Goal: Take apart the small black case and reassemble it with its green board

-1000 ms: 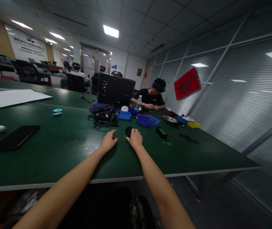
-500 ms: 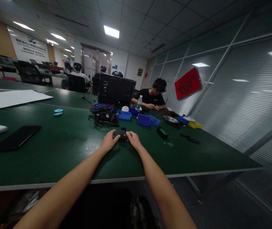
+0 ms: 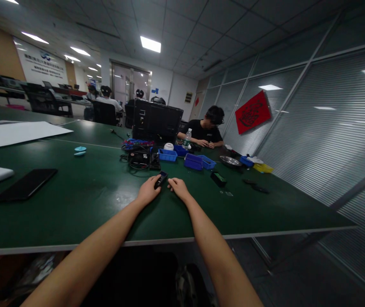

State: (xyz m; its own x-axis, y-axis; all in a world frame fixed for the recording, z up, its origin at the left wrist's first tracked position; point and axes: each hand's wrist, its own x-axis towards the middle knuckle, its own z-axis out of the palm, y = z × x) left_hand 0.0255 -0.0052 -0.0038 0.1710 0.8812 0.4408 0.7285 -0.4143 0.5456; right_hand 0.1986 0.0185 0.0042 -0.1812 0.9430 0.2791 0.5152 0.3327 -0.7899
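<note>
A small black handheld device with a screen is tilted in my left hand, whose thumb and fingers close round its near end. The device is close to the green tabletop; whether it touches is hard to tell. Just to its right is my right hand, apart from the device, with its fingers curled in and thumb close to them. Whatever those fingertips may hold is too small or hidden to make out. Beyond the hands lies a black box-like unit with cables.
Behind stand a blue tray, dark blue bin, baseball, water bottle and black monitor. To the right is a black-green box; a black tablet-like slab lies left. A co-worker sits across the table.
Both hands were on the device, which stood straight between them. Now the right hand has let go and drawn slightly away, and the device is turned aslant in the left hand.
</note>
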